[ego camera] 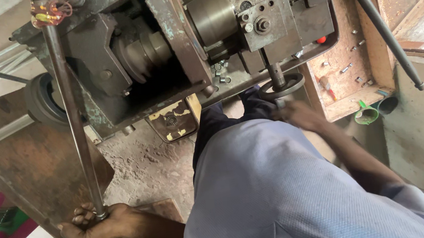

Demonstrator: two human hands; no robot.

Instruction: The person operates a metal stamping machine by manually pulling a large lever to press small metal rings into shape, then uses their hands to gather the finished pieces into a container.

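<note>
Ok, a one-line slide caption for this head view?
Person at a worn metal machine: left hand grips a long lever rod, right hand on a small handwheel.

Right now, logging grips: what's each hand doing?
Left hand: closed around the long metal lever.
Right hand: at the small handwheel; blurred, grip cannot be told.

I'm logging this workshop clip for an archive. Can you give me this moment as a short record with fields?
Setting: worn metal machine above a rough concrete floor
Left hand: left hand grips the lower end of a long metal lever
Right hand: right hand, blurred, at a small handwheel
Nearby: wooden tray with small metal parts
Clothing: light blue shirt
</note>
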